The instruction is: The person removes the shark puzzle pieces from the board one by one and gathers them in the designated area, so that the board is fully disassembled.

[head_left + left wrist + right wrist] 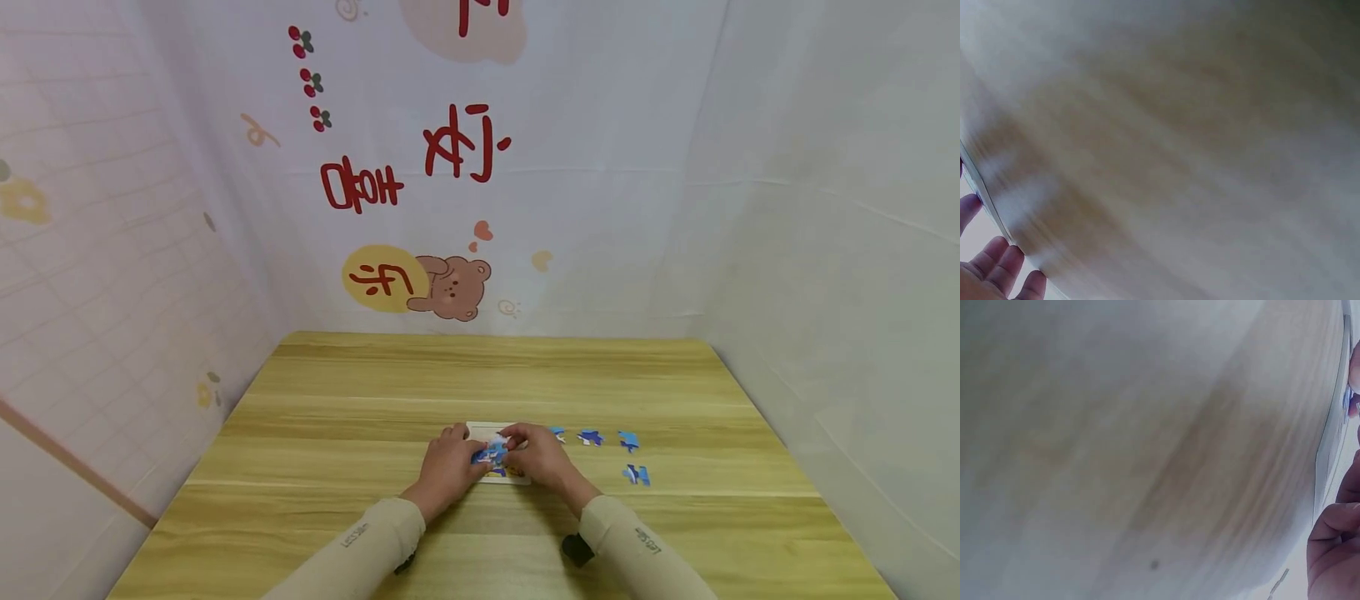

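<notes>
A small white-framed jigsaw puzzle [480,430] lies on the table, its lower part filled with blue and yellow picture pieces. My left hand [448,463] rests along its left edge, thumb over the pieces; in the left wrist view the fingers [1005,269] lie loosely extended beside the frame. Over the puzzle's right side, my right hand [542,457] pinches a blue-and-white puzzle piece [498,441] between thumb and forefinger, partly covered by the fingers. The right wrist view catches only curled fingers [1335,540] at its right edge, beside the frame's rim [1325,450].
Right of the puzzle lie several loose blue pieces: a dark blue one [591,437], a light blue one [628,441], a lower one [637,475] and one partly behind the right hand [557,433]. The wood-grain table [337,400] meets a printed white curtain [600,250] behind.
</notes>
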Tool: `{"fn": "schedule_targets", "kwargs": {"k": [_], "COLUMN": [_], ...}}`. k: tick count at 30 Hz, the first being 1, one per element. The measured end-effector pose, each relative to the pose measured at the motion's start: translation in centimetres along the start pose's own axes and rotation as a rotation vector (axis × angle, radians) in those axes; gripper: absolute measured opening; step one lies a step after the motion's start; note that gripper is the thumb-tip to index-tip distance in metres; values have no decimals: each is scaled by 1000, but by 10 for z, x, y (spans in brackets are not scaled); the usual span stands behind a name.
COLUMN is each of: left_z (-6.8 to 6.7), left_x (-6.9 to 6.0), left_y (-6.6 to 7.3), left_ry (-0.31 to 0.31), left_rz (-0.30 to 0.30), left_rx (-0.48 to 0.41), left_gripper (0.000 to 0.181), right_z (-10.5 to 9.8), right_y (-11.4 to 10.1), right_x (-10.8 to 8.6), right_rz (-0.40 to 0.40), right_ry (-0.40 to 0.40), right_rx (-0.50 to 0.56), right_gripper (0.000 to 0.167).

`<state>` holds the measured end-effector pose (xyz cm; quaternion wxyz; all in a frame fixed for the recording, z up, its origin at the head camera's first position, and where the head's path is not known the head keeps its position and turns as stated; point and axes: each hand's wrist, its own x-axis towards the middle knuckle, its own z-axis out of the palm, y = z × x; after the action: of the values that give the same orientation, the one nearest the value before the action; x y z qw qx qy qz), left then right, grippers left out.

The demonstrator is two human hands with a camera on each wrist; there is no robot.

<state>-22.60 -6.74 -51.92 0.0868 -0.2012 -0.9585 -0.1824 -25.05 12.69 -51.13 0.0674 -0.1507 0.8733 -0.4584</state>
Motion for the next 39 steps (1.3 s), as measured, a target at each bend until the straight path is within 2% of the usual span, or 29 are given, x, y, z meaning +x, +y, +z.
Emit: {"fn": "schedule_targets", "kwargs": {"k": [11, 19, 29, 39], "left_z": [0, 0, -1, 2], "left_x": [0, -1, -2, -2], "left_y": [-1, -2, -2, -4], "left_ry": [-7, -18, -42, -43], "left_rz": [0, -14, -24, -18], "left_rx": [-13, -23, -39, -48], "left_gripper": [32, 32, 34, 34], "right_z": [-16, -39, -76, -96], "right_y": [8, 27, 50, 63], "right_x": [-13, -32, -60, -71], "right_rz": [53, 110, 108, 108], "right_ry": [-12, 3, 27, 59], "right_rx": [59, 60, 33, 24], "right_gripper": [29, 29, 31, 32]}}
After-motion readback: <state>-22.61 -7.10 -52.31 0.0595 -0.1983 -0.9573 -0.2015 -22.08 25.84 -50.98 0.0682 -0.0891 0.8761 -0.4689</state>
